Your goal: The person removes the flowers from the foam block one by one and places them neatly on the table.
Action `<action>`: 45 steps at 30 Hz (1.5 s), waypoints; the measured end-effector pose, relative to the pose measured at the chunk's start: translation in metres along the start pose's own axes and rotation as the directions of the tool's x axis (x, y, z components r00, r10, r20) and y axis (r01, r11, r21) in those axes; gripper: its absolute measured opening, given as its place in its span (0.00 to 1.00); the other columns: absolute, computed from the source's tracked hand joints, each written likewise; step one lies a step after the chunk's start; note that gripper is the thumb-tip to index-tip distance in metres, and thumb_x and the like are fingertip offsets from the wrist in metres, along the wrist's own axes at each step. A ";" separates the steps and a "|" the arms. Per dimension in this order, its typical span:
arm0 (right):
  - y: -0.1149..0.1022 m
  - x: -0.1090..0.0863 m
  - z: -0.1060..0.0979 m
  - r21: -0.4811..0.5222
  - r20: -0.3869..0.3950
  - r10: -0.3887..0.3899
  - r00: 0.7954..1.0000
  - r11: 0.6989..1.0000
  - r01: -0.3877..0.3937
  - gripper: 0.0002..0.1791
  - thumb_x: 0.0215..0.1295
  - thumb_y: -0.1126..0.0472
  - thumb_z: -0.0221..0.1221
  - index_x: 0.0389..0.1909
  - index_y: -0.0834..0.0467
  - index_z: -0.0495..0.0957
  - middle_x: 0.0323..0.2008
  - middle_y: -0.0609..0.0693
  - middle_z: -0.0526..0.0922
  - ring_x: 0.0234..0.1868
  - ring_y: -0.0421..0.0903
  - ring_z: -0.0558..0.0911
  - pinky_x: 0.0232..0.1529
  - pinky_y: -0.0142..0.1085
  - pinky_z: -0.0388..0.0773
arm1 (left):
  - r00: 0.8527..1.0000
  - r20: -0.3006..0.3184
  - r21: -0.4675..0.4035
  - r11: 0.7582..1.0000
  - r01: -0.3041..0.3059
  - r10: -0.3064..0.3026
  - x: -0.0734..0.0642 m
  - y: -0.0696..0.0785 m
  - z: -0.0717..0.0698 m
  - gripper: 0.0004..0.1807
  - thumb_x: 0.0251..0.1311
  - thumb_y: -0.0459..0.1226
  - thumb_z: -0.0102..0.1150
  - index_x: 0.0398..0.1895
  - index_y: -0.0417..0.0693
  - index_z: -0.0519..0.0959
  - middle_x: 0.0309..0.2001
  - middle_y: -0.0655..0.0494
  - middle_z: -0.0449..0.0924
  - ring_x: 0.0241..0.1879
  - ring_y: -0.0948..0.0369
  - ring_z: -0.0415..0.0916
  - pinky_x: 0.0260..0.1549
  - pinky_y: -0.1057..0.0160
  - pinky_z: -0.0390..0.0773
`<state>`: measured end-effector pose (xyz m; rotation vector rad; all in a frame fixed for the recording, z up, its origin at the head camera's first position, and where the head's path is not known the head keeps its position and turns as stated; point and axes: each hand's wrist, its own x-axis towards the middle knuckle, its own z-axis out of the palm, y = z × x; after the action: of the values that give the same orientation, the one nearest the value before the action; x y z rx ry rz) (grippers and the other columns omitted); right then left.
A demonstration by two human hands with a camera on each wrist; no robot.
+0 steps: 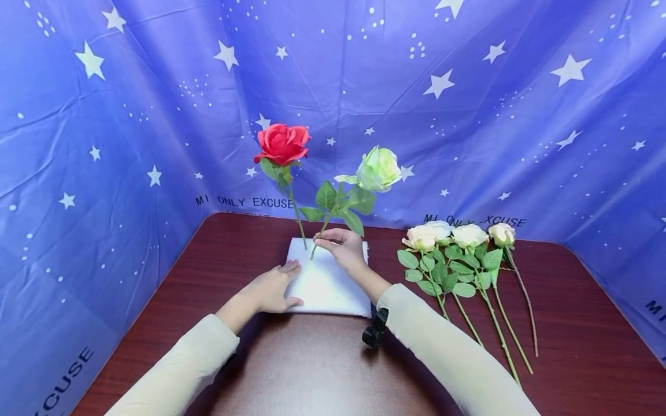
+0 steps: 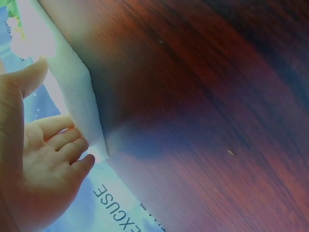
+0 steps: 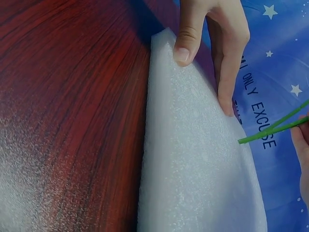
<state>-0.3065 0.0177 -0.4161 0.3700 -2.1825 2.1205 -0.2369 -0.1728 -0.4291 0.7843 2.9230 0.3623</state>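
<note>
A white foam block (image 1: 333, 292) lies flat on the table. My left hand (image 1: 272, 288) rests on its left side, fingers extended over the top and thumb at the near corner; the left wrist view shows that hand (image 2: 50, 169) along the block's edge (image 2: 79, 96). My right hand (image 1: 344, 249) pinches the green stem of a pale green-and-white rose (image 1: 378, 169) between thumb and fingertips, the bloom leaning right. In the right wrist view, the stem's lower end (image 3: 256, 137) overlaps the foam's top. A red rose (image 1: 283, 144) stands at the block's far left part, stem down toward the foam.
Several cream-white roses (image 1: 470, 236) with green leaves lie on the right of the dark red-brown table (image 1: 577, 300), stems pointing toward the near edge. A blue curtain with white stars (image 1: 333, 69) surrounds the table's back and sides.
</note>
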 end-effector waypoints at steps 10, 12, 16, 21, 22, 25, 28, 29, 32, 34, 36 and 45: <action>-0.001 0.002 0.000 0.057 -0.027 0.012 1.000 0.998 -0.010 0.12 0.52 0.73 0.67 0.37 0.75 0.82 0.37 0.64 0.87 0.33 0.38 0.88 0.43 0.30 0.85 | 1.000 -0.003 0.016 1.000 -0.001 0.001 0.000 -0.001 -0.002 0.43 0.54 0.50 0.65 0.66 0.29 0.65 0.69 0.35 0.63 0.70 0.44 0.63 0.68 0.47 0.66; -0.001 0.002 -0.001 0.044 -0.033 0.012 0.999 0.999 -0.010 0.11 0.52 0.72 0.67 0.37 0.74 0.82 0.38 0.65 0.86 0.33 0.37 0.88 0.43 0.30 0.85 | 1.000 0.005 0.018 1.000 0.005 -0.005 0.000 0.000 -0.003 0.43 0.54 0.50 0.65 0.66 0.30 0.65 0.69 0.35 0.63 0.70 0.44 0.63 0.69 0.47 0.66; 0.000 0.003 -0.002 0.000 -0.033 -0.024 0.999 1.000 0.024 0.10 0.52 0.71 0.68 0.35 0.73 0.83 0.37 0.65 0.86 0.32 0.34 0.87 0.43 0.30 0.85 | 1.000 0.002 0.041 0.999 0.006 -0.006 0.001 0.000 -0.003 0.43 0.53 0.50 0.66 0.66 0.30 0.66 0.69 0.36 0.64 0.69 0.45 0.64 0.68 0.48 0.67; 0.002 0.002 -0.005 0.003 -0.040 -0.044 0.998 0.999 0.045 0.10 0.51 0.72 0.68 0.34 0.73 0.83 0.35 0.62 0.88 0.32 0.36 0.88 0.41 0.30 0.85 | 1.000 0.002 0.046 0.999 0.009 -0.009 0.001 0.001 -0.003 0.43 0.53 0.51 0.66 0.66 0.31 0.66 0.69 0.37 0.65 0.69 0.46 0.64 0.69 0.48 0.67; 0.002 0.002 -0.006 0.003 -0.045 -0.041 0.998 0.999 0.041 0.10 0.51 0.72 0.68 0.34 0.72 0.83 0.35 0.62 0.88 0.32 0.36 0.88 0.41 0.29 0.85 | 1.000 0.003 0.043 0.999 0.010 -0.010 0.001 0.001 -0.003 0.43 0.53 0.51 0.65 0.66 0.32 0.66 0.69 0.37 0.64 0.70 0.46 0.64 0.69 0.48 0.66; 0.003 0.002 -0.007 -0.014 -0.056 -0.039 0.998 0.999 0.038 0.09 0.51 0.71 0.69 0.34 0.71 0.84 0.34 0.62 0.88 0.31 0.32 0.87 0.37 0.25 0.84 | 1.000 0.000 0.045 0.999 0.011 -0.011 0.000 0.001 -0.003 0.43 0.53 0.51 0.65 0.66 0.32 0.66 0.69 0.37 0.64 0.70 0.47 0.63 0.69 0.49 0.66; 0.004 0.004 -0.008 -0.023 -0.058 -0.034 0.998 0.999 0.033 0.09 0.51 0.70 0.68 0.34 0.70 0.84 0.36 0.64 0.87 0.30 0.29 0.85 0.36 0.23 0.82 | 1.000 -0.004 0.048 0.999 0.014 -0.013 0.000 0.002 -0.003 0.43 0.53 0.51 0.65 0.66 0.32 0.66 0.69 0.37 0.64 0.70 0.47 0.64 0.69 0.49 0.66; 0.004 0.004 -0.008 -0.023 -0.058 -0.035 0.998 0.999 0.034 0.09 0.52 0.70 0.68 0.34 0.70 0.84 0.36 0.64 0.87 0.30 0.28 0.85 0.37 0.23 0.82 | 1.000 -0.004 0.047 0.999 0.016 -0.015 0.000 0.002 -0.003 0.43 0.53 0.51 0.65 0.66 0.32 0.66 0.69 0.37 0.64 0.70 0.47 0.63 0.69 0.49 0.66; 0.004 0.005 -0.007 -0.016 -0.059 -0.026 0.998 1.000 0.025 0.09 0.52 0.70 0.68 0.35 0.71 0.84 0.37 0.64 0.87 0.30 0.29 0.85 0.39 0.24 0.83 | 1.000 -0.005 0.048 0.999 0.021 -0.021 0.000 0.002 -0.003 0.43 0.53 0.51 0.65 0.66 0.32 0.66 0.69 0.38 0.64 0.70 0.48 0.63 0.69 0.49 0.66; 0.003 0.005 -0.006 -0.010 -0.062 -0.021 0.998 1.000 0.021 0.10 0.52 0.71 0.68 0.35 0.71 0.84 0.38 0.64 0.87 0.31 0.30 0.85 0.40 0.25 0.84 | 1.000 -0.006 0.053 0.998 0.023 -0.023 0.001 0.002 -0.003 0.43 0.53 0.52 0.65 0.66 0.33 0.66 0.69 0.38 0.65 0.70 0.48 0.64 0.69 0.50 0.66; 0.003 0.005 -0.006 -0.008 -0.064 -0.017 0.998 1.000 0.017 0.10 0.52 0.71 0.68 0.35 0.71 0.84 0.38 0.64 0.87 0.31 0.30 0.86 0.41 0.26 0.84 | 1.000 -0.009 0.061 0.998 0.020 -0.019 0.001 0.003 -0.003 0.43 0.52 0.52 0.66 0.66 0.32 0.67 0.69 0.38 0.66 0.70 0.48 0.64 0.69 0.49 0.66; 0.002 0.006 -0.007 -0.014 -0.089 -0.028 0.996 1.000 0.027 0.10 0.51 0.70 0.69 0.35 0.71 0.84 0.37 0.60 0.88 0.30 0.29 0.85 0.38 0.23 0.83 | 1.000 0.002 0.047 0.998 0.031 -0.031 0.003 0.004 -0.003 0.43 0.52 0.52 0.66 0.66 0.33 0.67 0.69 0.39 0.65 0.70 0.48 0.64 0.70 0.49 0.65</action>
<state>-0.3132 0.0244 -0.4165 0.2972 -2.1291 2.0658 -0.2381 -0.1688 -0.4254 0.7436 2.9479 0.2914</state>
